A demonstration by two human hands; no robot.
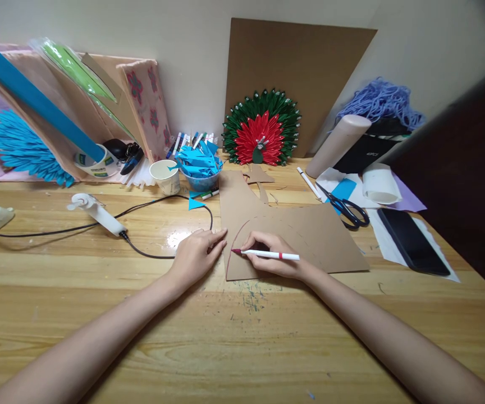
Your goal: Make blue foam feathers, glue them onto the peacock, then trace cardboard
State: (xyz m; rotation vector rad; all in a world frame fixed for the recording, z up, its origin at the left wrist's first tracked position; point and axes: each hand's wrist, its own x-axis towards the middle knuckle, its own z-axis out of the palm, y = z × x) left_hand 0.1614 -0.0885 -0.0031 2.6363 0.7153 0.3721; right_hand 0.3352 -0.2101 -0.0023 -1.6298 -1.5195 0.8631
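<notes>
A brown cardboard sheet [335,241] lies flat on the wooden table, with a curved cut-out along its far edge. Near its left end runs a red curved line, which continues as faint dashes across the sheet. My right hand [274,252] rests on the cardboard, fingers pinched round a white marker pen [278,256] with a red band. The pen's dark red tip meets the line. My left hand [198,252] lies palm down on the table at the sheet's left edge, its fingers stretched out and fingertips at that edge. It holds nothing.
A glue gun [99,214] with a black cord lies to the left. Behind stand a paper cup [165,178], a tub of blue paper pieces [200,177] and a red-green peacock craft [261,132]. Scissors [347,207] and a phone [413,241] lie on the right.
</notes>
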